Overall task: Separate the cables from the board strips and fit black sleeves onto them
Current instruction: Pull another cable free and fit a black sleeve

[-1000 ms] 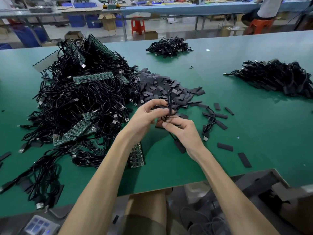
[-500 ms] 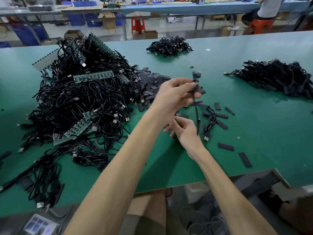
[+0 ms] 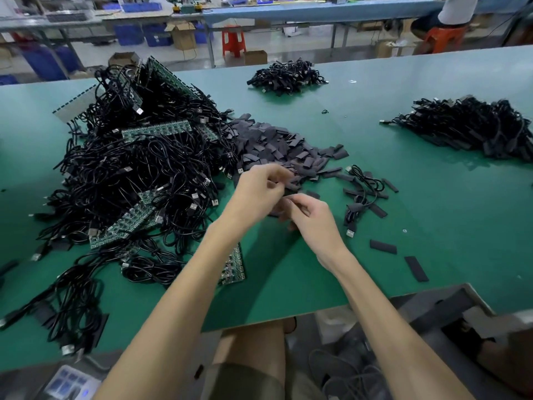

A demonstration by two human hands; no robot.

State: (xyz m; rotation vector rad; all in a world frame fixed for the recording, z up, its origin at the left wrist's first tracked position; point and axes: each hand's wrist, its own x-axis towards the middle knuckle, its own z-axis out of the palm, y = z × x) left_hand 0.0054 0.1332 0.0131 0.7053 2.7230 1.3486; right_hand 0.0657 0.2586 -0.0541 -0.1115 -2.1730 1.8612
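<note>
- Sleeves lie in a flat black pile at centre frame. My left hand curls its fingers at the pile's near edge, too blurred to tell whether it pinches one.
- My right hand, just beside it, is loosely curled; I cannot tell whether it grips anything.
- One loose cable lies to the right among stray sleeves.
- Done, I judge: the heap at right and the smaller heap at upper centre, both looking sleeved.
- Left to do: the big tangle at left, its cables on green board strips.
</note>
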